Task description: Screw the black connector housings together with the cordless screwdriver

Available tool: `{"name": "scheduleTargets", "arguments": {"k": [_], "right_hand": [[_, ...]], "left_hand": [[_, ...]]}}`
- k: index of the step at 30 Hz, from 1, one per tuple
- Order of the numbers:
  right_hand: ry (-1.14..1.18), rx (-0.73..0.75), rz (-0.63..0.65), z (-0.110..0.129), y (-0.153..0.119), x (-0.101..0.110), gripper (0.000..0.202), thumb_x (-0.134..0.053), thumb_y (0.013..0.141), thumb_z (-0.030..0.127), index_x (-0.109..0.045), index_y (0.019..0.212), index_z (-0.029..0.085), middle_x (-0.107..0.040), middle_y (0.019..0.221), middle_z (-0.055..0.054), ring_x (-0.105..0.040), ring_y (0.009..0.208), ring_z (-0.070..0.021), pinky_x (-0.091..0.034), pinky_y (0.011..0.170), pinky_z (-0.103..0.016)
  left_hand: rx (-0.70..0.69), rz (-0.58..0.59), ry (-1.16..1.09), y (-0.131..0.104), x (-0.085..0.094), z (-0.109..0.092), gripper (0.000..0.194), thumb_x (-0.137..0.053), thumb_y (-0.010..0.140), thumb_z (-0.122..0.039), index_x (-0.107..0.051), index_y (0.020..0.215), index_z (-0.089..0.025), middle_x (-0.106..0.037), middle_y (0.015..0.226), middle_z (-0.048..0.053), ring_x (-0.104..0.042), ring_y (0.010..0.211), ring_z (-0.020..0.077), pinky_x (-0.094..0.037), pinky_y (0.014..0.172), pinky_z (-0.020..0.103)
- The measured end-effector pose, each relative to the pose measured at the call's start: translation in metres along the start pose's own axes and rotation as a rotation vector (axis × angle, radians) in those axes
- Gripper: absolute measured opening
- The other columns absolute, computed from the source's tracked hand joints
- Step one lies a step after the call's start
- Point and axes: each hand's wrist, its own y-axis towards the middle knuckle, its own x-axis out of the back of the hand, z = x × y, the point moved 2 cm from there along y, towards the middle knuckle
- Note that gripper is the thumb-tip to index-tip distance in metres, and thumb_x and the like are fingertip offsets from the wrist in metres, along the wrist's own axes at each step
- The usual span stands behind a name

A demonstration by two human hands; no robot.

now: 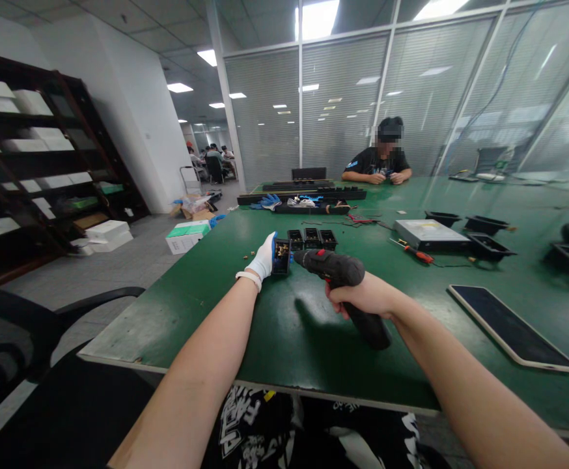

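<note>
My left hand, in a white glove with blue on the finger side, is closed around a small black box with brass-coloured parts inside. It tilts the box on its side so the open face turns right. Bare and wrapped around the handle, my right hand grips a black cordless drill with red details. The drill's nose points left at the box; whether its tip touches is too small to tell. Just behind stand several similar black boxes in a row, also with brass-coloured parts inside.
Long black bars and a blue glove lie toward the back. On the right are a metal case, a screwdriver, black trays and a tablet. A person sits across the table.
</note>
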Motion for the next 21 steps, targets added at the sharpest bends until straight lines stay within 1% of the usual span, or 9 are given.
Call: {"name": "scheduleTargets", "arguments": {"k": [2, 5, 9, 13, 16, 21], "right_hand": [[0.000, -0.002, -0.004, -0.0008, 0.0004, -0.0001, 0.006, -0.071, 0.065, 0.025, -0.066, 0.066, 0.022, -0.073, 0.063, -0.002, -0.065, 0.053, -0.0171, -0.055, 0.053, -0.030], [0.001, -0.006, -0.008, -0.0021, 0.0007, 0.0000, 0.006, -0.072, 0.065, 0.025, -0.066, 0.066, 0.022, -0.073, 0.062, -0.002, -0.065, 0.053, -0.0173, -0.055, 0.052, -0.030], [0.001, -0.005, -0.007, -0.0020, 0.0002, 0.0005, 0.006, -0.071, 0.065, 0.025, -0.067, 0.066, 0.022, -0.073, 0.062, -0.002, -0.065, 0.053, -0.0172, -0.054, 0.052, -0.029], [0.001, -0.012, -0.002, -0.0008, -0.0001, 0.0006, 0.005, -0.071, 0.065, 0.023, -0.067, 0.067, 0.022, -0.073, 0.063, -0.002, -0.066, 0.053, -0.0173, -0.053, 0.053, -0.029], [-0.004, -0.009, -0.002, 0.0000, -0.0002, 0.0005, 0.006, -0.071, 0.066, 0.022, -0.065, 0.066, 0.022, -0.073, 0.062, -0.002, -0.065, 0.053, -0.0173, -0.052, 0.052, -0.029], [-0.007, -0.010, -0.006, -0.0007, -0.0004, 0.0007, 0.005, -0.072, 0.067, 0.022, -0.067, 0.068, 0.021, -0.073, 0.064, -0.003, -0.066, 0.054, -0.0179, -0.054, 0.053, -0.030]], "left_hand": [[-0.012, -0.007, 0.009, 0.0018, 0.0009, 0.0002, 0.055, -0.053, 0.121, -0.060, -0.073, 0.089, -0.021, -0.073, 0.064, 0.008, -0.070, 0.051, 0.0246, -0.065, 0.061, 0.035], [-0.022, -0.026, 0.000, 0.0053, 0.0031, 0.0009, 0.051, -0.058, 0.119, -0.061, -0.072, 0.090, -0.022, -0.071, 0.062, 0.006, -0.069, 0.049, 0.0236, -0.064, 0.058, 0.033], [0.008, -0.009, -0.042, 0.0080, 0.0049, 0.0022, 0.047, -0.068, 0.114, -0.065, -0.075, 0.097, -0.021, -0.069, 0.060, 0.004, -0.068, 0.048, 0.0242, -0.064, 0.058, 0.034], [0.017, -0.004, -0.057, 0.0077, 0.0058, 0.0022, 0.048, -0.072, 0.111, -0.067, -0.075, 0.097, -0.021, -0.070, 0.062, 0.004, -0.068, 0.048, 0.0242, -0.065, 0.059, 0.035], [0.019, 0.002, -0.056, 0.0063, 0.0052, 0.0017, 0.048, -0.069, 0.113, -0.065, -0.076, 0.096, -0.020, -0.072, 0.063, 0.005, -0.068, 0.048, 0.0245, -0.066, 0.062, 0.036], [0.005, 0.019, -0.011, 0.0054, 0.0033, 0.0007, 0.055, -0.054, 0.120, -0.061, -0.075, 0.092, -0.020, -0.070, 0.061, 0.007, -0.069, 0.050, 0.0256, -0.067, 0.064, 0.037]]}}
